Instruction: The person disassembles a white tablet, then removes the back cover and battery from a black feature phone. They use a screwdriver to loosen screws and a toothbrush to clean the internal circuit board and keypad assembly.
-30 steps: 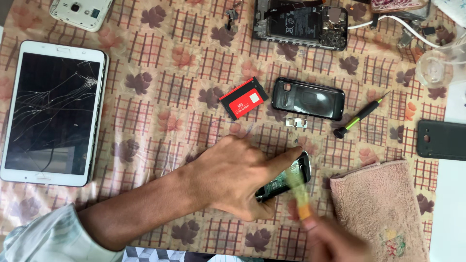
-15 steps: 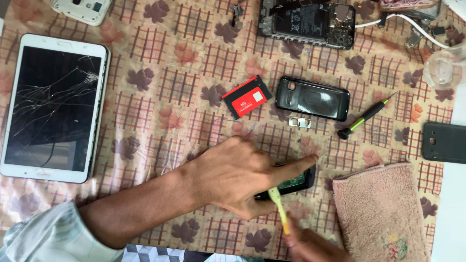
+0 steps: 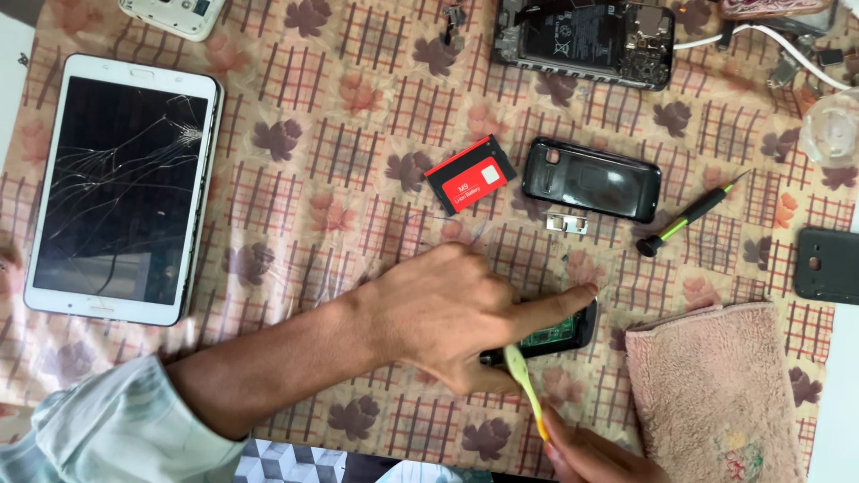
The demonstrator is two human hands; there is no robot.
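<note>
1. The left hand [image 3: 447,313] reaches in from the lower left, palm down, index finger stretched out to the right, pale sleeve at the forearm.
2. The right hand [image 3: 595,452] shows only partly at the bottom edge, fingers pinched together.

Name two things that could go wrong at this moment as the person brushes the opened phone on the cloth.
1. The left hand pins the opened phone with little more than a fingertip, so the toothbrush in the right hand might push it askew.
2. The small metal tray lies loose on the patterned cloth near the back cover; a sweeping arm could flick it away.
</note>
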